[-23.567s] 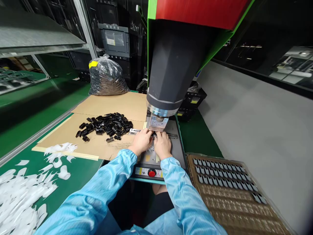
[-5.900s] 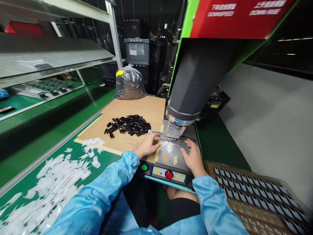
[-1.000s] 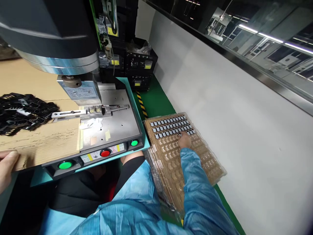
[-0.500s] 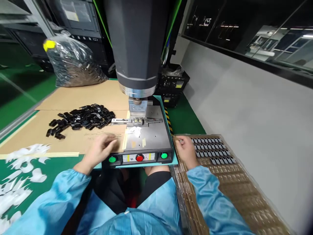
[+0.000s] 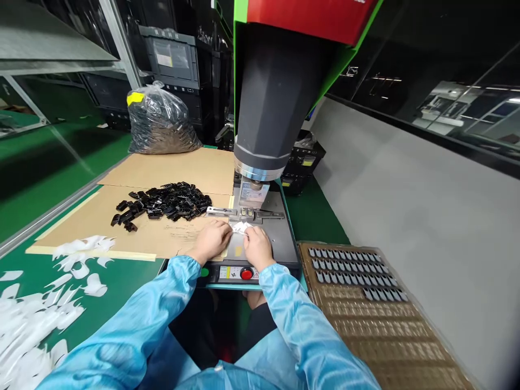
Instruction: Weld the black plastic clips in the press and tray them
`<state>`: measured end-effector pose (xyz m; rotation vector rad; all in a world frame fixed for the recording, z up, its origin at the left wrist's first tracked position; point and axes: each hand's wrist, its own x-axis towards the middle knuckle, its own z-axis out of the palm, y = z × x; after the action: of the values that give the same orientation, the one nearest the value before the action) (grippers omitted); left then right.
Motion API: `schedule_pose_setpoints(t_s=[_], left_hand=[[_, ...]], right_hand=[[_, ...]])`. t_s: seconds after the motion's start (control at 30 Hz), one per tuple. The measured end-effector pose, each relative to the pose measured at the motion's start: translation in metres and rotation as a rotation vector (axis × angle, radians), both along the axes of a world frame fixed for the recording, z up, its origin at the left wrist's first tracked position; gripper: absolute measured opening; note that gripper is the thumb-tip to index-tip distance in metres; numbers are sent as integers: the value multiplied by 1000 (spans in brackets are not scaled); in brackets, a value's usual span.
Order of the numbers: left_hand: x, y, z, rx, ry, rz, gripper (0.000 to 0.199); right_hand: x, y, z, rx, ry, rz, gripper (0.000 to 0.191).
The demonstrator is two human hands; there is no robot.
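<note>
A small heap of white thin pieces point(image 5: 241, 227), paper or film, lies on the grey metal plate of the press. From its left side my left hand point(image 5: 212, 239) closes its fingertips on the edge of a white piece. My right hand point(image 5: 259, 247) pinches at the right edge of the same heap, fingers curled. Just behind the hands is a metal fixture point(image 5: 247, 213) with flat side arms, set beneath the press head point(image 5: 254, 194). How firmly each hand grips is hard to see, since the fingers cover the edges.
Black plastic clips point(image 5: 173, 200) are piled on cardboard point(image 5: 162, 169) to the left. White scraps point(image 5: 49, 311) spread over the green table. At right, a brown tray point(image 5: 365, 336) carries rows of grey parts point(image 5: 349, 265). Buttons point(image 5: 246, 273) line the press front. A filled plastic bag point(image 5: 162, 122) stands behind.
My right hand has left the tray's near left corner and come over to the plate. My left hand has moved right to the white pieces. The camera view has shifted.
</note>
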<state>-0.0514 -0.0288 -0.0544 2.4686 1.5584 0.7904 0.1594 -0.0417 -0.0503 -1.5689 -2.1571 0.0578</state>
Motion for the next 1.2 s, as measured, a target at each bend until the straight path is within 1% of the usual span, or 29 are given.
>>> schedule_pose_setpoints(t_s=[0.13, 0.23, 0.33, 0.43, 0.5, 0.6, 0.7, 0.77, 0.87, 1.0, 1.1, 1.2], left_hand=[[-2, 0, 0, -5, -86, -11, 16], [-5, -3, 2, -30, -226, -25, 13], [-3, -4, 10, -61, -374, -19, 12], [6, 3, 18, -61, -449, 1, 11], [15, 13, 22, -35, -437, 4, 11], [27, 32, 22, 15, -383, 16, 11], [37, 47, 19, 46, -320, 5, 11], [42, 52, 18, 54, -266, -19, 14], [47, 54, 16, 74, -203, -37, 22], [47, 51, 14, 94, -111, -54, 30], [44, 48, 15, 79, -31, -46, 35], [44, 46, 17, 67, -16, -32, 38]], right_hand=[[5, -2, -5, 59, 85, 11, 15], [7, -2, -7, 53, 181, -43, 16], [9, 3, -4, 8, 253, -104, 17], [13, 14, 3, 36, 281, -97, 21], [17, 25, 9, 77, 280, -105, 23], [20, 41, 14, 101, 253, -152, 26], [19, 52, 14, 116, 196, -157, 26], [18, 57, 12, 134, 138, -140, 27], [15, 58, 9, 145, 55, -111, 32], [13, 53, 6, 136, -4, -53, 36], [10, 49, 8, 108, -23, -19, 41], [4, 47, 14, 70, -23, -19, 49]])
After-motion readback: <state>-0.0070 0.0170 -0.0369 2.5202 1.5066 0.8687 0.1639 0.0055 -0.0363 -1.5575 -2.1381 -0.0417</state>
